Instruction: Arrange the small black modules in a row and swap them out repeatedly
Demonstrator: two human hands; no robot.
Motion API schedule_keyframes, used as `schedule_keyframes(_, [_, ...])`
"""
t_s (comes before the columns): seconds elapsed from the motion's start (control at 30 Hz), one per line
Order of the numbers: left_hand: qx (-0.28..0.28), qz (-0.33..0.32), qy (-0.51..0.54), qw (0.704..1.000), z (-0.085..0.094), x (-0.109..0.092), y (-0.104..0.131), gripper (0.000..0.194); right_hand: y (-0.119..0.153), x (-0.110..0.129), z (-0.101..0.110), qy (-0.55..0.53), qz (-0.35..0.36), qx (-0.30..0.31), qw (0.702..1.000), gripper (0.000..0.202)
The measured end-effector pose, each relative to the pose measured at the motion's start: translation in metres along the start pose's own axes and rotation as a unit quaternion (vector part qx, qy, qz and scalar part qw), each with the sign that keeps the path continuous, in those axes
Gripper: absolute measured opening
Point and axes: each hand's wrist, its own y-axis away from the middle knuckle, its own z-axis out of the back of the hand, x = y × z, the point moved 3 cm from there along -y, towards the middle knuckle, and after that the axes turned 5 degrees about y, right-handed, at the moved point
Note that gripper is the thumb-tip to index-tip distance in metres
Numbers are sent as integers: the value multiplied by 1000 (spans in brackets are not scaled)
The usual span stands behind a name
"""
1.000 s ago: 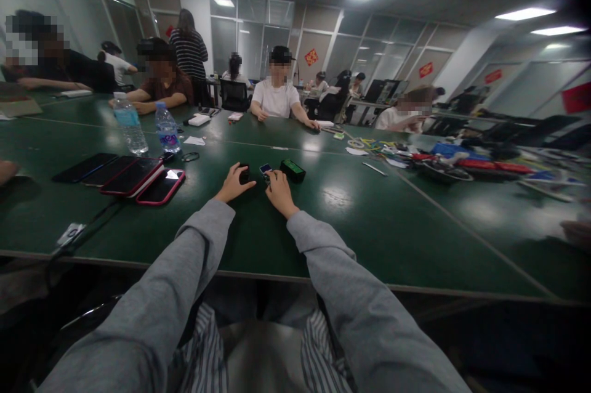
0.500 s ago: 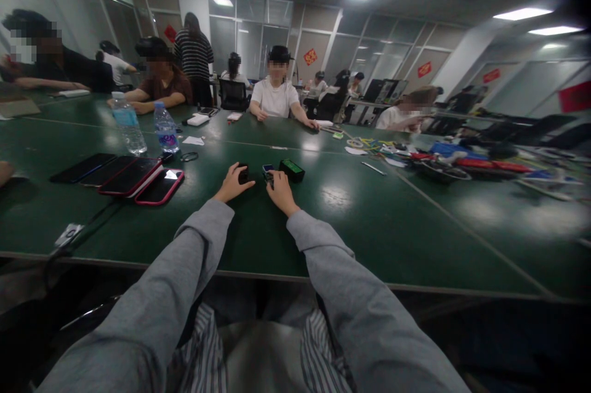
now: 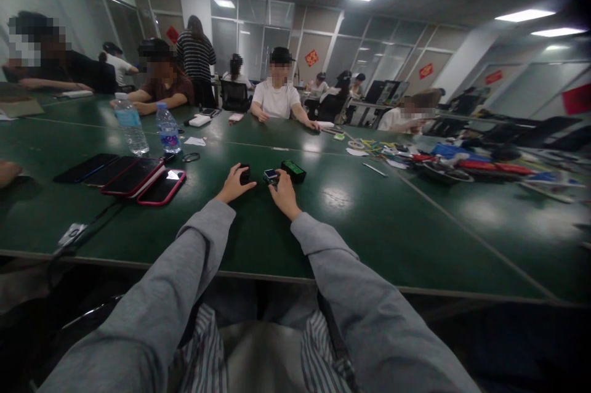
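My left hand (image 3: 233, 185) rests at the table's middle, its fingers curled around a small black object (image 3: 245, 173) and its thumb stretched out to the right. The kind of object cannot be made out. Just right of it, my right hand (image 3: 285, 193) pinches a small dark device with a square bluish face (image 3: 270, 175), tilted upward; fingers cover part of it. Behind the right hand stands a black box (image 3: 294, 171) with a green inside or top, apart from the fingers.
On the left lie several phones (image 3: 162, 186), with two water bottles (image 3: 131, 128) behind them. A cable ring (image 3: 190, 158) sits nearby. A white pen (image 3: 375, 169) and a pile of cables and tools (image 3: 455, 165) are on the right. People sit across the green table (image 3: 369, 239).
My right hand has turned slightly, and the small device's square face now shows more clearly. My left hand keeps its place by the black object. The view has shifted slightly.
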Motion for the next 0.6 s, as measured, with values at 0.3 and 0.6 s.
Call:
schedule_keyframes(0.3, [18, 11, 2, 1000, 1, -1, 1, 74, 98, -39, 117, -91, 93, 229, 965, 51])
schedule_keyframes(0.6, [13, 13, -12, 1000, 0, 2, 0, 73, 167, -275, 307, 166, -175, -29, 970, 55])
